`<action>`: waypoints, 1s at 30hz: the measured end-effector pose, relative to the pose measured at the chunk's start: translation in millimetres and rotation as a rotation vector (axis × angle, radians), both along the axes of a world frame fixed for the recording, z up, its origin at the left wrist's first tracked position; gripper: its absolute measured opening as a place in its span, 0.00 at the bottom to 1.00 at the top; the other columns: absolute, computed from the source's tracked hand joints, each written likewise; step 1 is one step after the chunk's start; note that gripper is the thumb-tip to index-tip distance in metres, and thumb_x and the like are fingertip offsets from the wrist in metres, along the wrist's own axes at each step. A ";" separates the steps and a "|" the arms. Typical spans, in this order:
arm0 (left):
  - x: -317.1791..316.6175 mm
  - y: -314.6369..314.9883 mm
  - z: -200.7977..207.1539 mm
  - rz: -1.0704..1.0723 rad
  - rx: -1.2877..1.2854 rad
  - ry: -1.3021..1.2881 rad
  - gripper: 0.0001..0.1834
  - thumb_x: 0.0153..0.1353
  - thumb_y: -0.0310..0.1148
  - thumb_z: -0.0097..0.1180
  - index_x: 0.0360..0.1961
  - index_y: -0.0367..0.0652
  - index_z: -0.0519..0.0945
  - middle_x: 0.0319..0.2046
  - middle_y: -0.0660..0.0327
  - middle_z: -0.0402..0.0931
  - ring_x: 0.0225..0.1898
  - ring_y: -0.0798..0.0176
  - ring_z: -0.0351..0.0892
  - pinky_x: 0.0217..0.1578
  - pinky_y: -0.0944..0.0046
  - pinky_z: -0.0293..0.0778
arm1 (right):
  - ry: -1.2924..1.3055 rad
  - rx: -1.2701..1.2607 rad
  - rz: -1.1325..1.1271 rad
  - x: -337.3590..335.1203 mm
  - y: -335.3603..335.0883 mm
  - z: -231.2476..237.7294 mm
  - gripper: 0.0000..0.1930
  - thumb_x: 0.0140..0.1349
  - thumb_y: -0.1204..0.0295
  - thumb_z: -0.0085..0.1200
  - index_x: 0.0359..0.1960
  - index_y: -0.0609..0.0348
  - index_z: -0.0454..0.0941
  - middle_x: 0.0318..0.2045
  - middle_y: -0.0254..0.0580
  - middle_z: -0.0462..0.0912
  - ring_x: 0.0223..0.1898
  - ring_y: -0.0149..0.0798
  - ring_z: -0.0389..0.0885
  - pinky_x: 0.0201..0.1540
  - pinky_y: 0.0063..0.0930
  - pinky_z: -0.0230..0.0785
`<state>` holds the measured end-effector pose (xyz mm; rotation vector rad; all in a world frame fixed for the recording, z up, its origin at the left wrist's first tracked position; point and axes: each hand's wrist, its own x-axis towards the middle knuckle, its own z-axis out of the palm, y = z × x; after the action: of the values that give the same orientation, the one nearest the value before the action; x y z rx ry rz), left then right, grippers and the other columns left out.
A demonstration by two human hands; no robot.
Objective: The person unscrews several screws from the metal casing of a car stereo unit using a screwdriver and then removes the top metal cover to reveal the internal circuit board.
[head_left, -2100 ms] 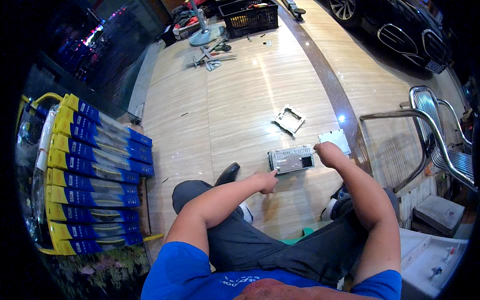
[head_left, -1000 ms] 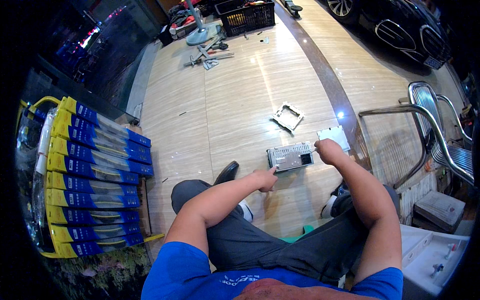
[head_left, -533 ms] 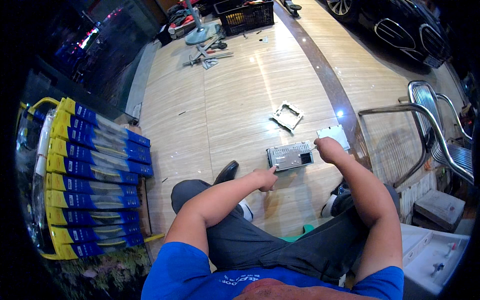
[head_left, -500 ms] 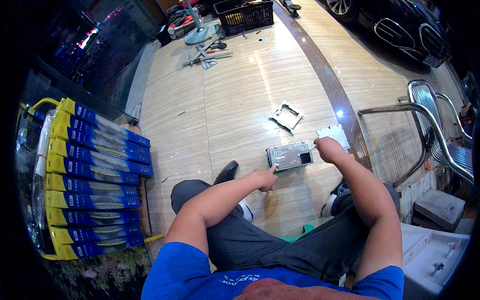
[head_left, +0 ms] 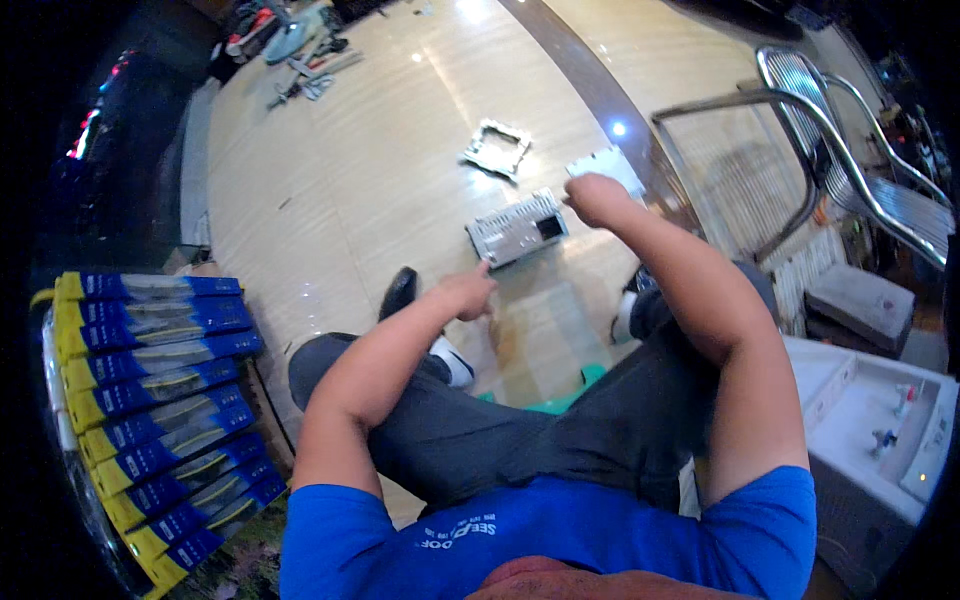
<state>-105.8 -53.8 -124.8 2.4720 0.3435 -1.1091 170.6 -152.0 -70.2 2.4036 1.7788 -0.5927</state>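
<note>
A silver metal case, slotted along its top and shaped like a car radio body, lies on the floor before me. A dark square opening shows at its right end. My left hand reaches its near left corner with the index finger stretched out; it holds nothing. At the case's right end is my right hand, its fingers closed. Something thin seems to stick out of that fist toward the case, too small and blurred to name. A flat white metal plate lies just beyond the right hand. Farther off sits a pale square frame.
Blue and yellow boxes fill a rack at my left. A steel chair stands to the right, near a white sink. A green stool edge shows between my legs. Tools lie on the far floor.
The whole view has shifted, so the floor things appear higher and farther left. Both hands keep nearly the same places at the metal case. The right fist remains closed.
</note>
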 end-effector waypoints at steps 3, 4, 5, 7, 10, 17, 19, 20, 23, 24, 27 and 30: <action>10.7 -2.9 14.3 -0.025 0.021 0.058 0.33 0.64 0.46 0.59 0.68 0.52 0.66 0.76 0.49 0.40 0.65 0.44 0.69 0.61 0.48 0.69 | 0.003 -0.022 0.044 4.9 -0.8 -1.2 0.08 0.58 0.75 0.51 0.36 0.59 0.83 0.40 0.51 0.85 0.44 0.53 0.84 0.44 0.44 0.77; 11.7 -3.3 15.4 -0.035 0.009 0.063 0.33 0.64 0.46 0.59 0.68 0.52 0.66 0.76 0.49 0.40 0.65 0.44 0.69 0.61 0.48 0.69 | 0.030 -0.015 0.055 3.7 -0.7 4.4 0.09 0.57 0.77 0.51 0.36 0.59 0.82 0.40 0.51 0.85 0.44 0.52 0.84 0.45 0.43 0.77; 13.1 -4.4 15.3 -0.033 0.011 0.084 0.33 0.64 0.47 0.58 0.69 0.52 0.66 0.76 0.51 0.39 0.65 0.45 0.68 0.61 0.48 0.69 | 0.053 -0.006 0.065 3.7 -1.8 5.5 0.09 0.56 0.79 0.50 0.36 0.59 0.82 0.41 0.51 0.85 0.45 0.52 0.84 0.45 0.43 0.77; 11.0 -3.9 10.4 -0.038 0.020 0.083 0.35 0.65 0.50 0.57 0.70 0.53 0.64 0.77 0.54 0.37 0.66 0.47 0.68 0.61 0.47 0.69 | 0.061 0.013 0.059 3.7 -2.2 3.5 0.09 0.57 0.79 0.51 0.38 0.60 0.82 0.40 0.53 0.85 0.45 0.53 0.83 0.46 0.44 0.76; 10.6 -5.0 10.5 -0.036 0.005 0.082 0.35 0.64 0.50 0.57 0.70 0.53 0.64 0.77 0.54 0.37 0.65 0.47 0.68 0.61 0.47 0.69 | 0.057 0.053 0.070 7.1 -4.4 -4.0 0.10 0.57 0.80 0.50 0.38 0.61 0.82 0.39 0.54 0.84 0.46 0.54 0.83 0.48 0.45 0.74; 9.6 -5.9 19.4 -0.074 0.037 0.089 0.34 0.64 0.50 0.57 0.68 0.51 0.66 0.76 0.51 0.38 0.65 0.46 0.69 0.59 0.48 0.71 | 0.012 -0.036 0.051 5.9 0.1 -3.5 0.09 0.58 0.77 0.50 0.37 0.61 0.81 0.39 0.53 0.84 0.46 0.54 0.82 0.48 0.45 0.75; 9.2 -5.0 16.7 -0.074 0.040 0.086 0.34 0.64 0.49 0.58 0.68 0.51 0.66 0.76 0.51 0.39 0.65 0.46 0.69 0.59 0.48 0.71 | 0.024 -0.004 0.084 5.5 -0.4 -4.7 0.09 0.58 0.77 0.50 0.37 0.61 0.81 0.39 0.53 0.84 0.45 0.54 0.82 0.48 0.45 0.75; 9.9 -5.1 16.8 -0.074 0.045 0.084 0.34 0.64 0.49 0.58 0.68 0.50 0.66 0.76 0.51 0.39 0.64 0.46 0.69 0.59 0.48 0.71 | 0.024 -0.006 0.085 5.2 -0.5 -3.6 0.09 0.58 0.77 0.50 0.37 0.61 0.81 0.39 0.53 0.84 0.45 0.54 0.82 0.48 0.45 0.75; 10.1 -4.7 17.9 -0.064 0.043 0.097 0.34 0.64 0.48 0.58 0.69 0.51 0.65 0.76 0.51 0.40 0.64 0.46 0.69 0.59 0.48 0.71 | 0.030 0.002 0.098 3.8 -0.3 0.1 0.09 0.58 0.78 0.50 0.37 0.61 0.81 0.38 0.54 0.84 0.45 0.54 0.82 0.48 0.45 0.75; 8.8 -4.3 16.4 -0.062 0.043 0.098 0.34 0.64 0.48 0.58 0.69 0.51 0.65 0.76 0.51 0.40 0.64 0.46 0.69 0.59 0.48 0.71 | 0.027 -0.002 0.096 2.5 0.3 1.8 0.09 0.57 0.78 0.50 0.37 0.61 0.81 0.38 0.54 0.84 0.45 0.54 0.82 0.47 0.45 0.75; 9.7 -4.6 13.1 -0.075 0.045 0.065 0.34 0.64 0.48 0.58 0.69 0.51 0.65 0.76 0.52 0.40 0.64 0.46 0.69 0.59 0.48 0.71 | 0.020 -0.003 0.090 4.9 -1.6 -1.8 0.09 0.57 0.79 0.49 0.36 0.62 0.81 0.38 0.54 0.84 0.45 0.55 0.83 0.47 0.45 0.75; 7.9 -4.3 11.3 -0.063 0.043 0.061 0.34 0.64 0.48 0.58 0.68 0.51 0.66 0.76 0.52 0.40 0.64 0.45 0.70 0.59 0.48 0.71 | 0.013 -0.015 0.097 1.9 -0.3 -0.1 0.09 0.56 0.80 0.50 0.36 0.62 0.82 0.40 0.54 0.85 0.46 0.54 0.83 0.48 0.44 0.76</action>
<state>-97.8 -58.1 -113.5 2.5065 0.3125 -1.2169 172.4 -152.3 -70.3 2.2938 1.8759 -0.6105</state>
